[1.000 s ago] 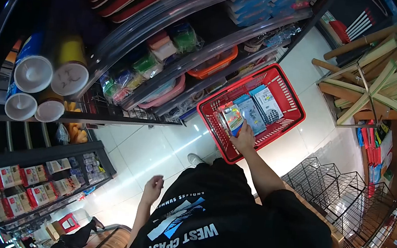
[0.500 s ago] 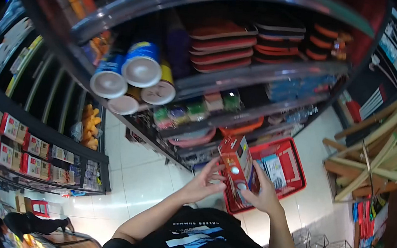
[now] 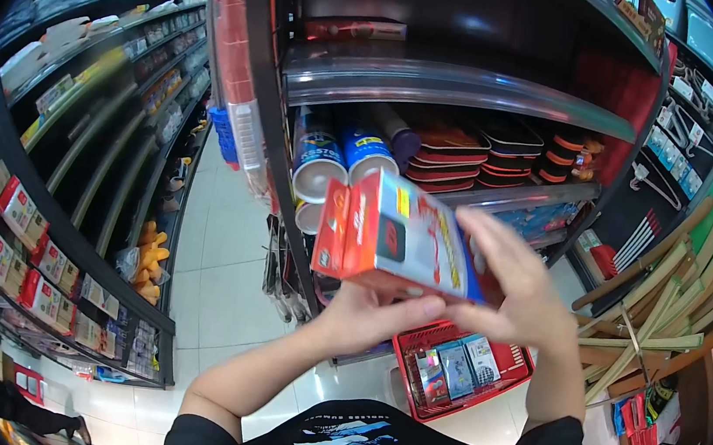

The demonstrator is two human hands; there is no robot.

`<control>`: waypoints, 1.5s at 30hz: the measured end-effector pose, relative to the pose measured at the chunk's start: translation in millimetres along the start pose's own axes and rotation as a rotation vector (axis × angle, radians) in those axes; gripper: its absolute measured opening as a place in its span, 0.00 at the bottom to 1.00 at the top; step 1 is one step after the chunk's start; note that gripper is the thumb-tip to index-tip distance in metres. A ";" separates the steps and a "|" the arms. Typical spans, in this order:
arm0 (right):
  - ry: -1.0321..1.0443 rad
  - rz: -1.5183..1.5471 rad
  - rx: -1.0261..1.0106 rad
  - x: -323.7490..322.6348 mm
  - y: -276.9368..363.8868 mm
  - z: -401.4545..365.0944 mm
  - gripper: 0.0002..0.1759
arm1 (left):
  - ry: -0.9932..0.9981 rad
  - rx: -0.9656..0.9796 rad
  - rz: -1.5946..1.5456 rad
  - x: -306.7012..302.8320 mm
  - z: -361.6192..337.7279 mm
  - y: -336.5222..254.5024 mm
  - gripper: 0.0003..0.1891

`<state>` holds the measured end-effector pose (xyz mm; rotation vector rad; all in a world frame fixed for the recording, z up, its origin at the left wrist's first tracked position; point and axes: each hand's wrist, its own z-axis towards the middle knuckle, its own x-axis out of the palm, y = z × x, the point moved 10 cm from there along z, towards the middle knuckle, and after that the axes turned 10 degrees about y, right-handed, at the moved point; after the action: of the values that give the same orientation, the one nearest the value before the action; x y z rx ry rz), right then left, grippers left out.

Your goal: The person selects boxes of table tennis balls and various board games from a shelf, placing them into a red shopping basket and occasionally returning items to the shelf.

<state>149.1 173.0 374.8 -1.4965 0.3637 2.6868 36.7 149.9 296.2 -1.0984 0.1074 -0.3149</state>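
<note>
Head view: left hand (image 3: 361, 313), right hand (image 3: 516, 300) hold red box (image 3: 390, 237) lengthwise left-right.

A red basket (image 3: 482, 393) of packets (image 3: 456, 367) sits on the floor (image 3: 226, 287) below me. Red trays (image 3: 447, 158) are stacked on the shelf ahead. Wooden sticks (image 3: 674, 294) lean at my right.

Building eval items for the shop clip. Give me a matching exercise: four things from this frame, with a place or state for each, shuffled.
Things:
1. red box
2. red basket
3. white-capped tubes
4. wooden slats

Places or states:
a. on the floor, with packets inside
b. leaning at the right side of the view
c. lying on their sides, caps toward the camera
d. held between the left hand and the right hand

Pairs: 1-d, 2-a, 3-c, 4-b
</note>
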 end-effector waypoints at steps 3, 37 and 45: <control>-0.035 -0.085 -0.054 -38.9 8.0 36.8 0.43 | -0.021 0.079 -0.087 -20.2 17.5 -28.1 0.31; 0.418 -0.473 0.198 9.6 -240.2 392.6 0.39 | -0.310 0.449 1.275 -115.2 -22.0 -83.1 0.26; 0.408 -0.509 0.150 19.2 -239.9 397.7 0.32 | -0.315 0.489 1.273 -114.1 -24.0 -79.3 0.26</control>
<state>-155.9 494.2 516.0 -1.7909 0.1593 1.9289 -93.1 130.9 347.8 -0.4216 0.3957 0.9298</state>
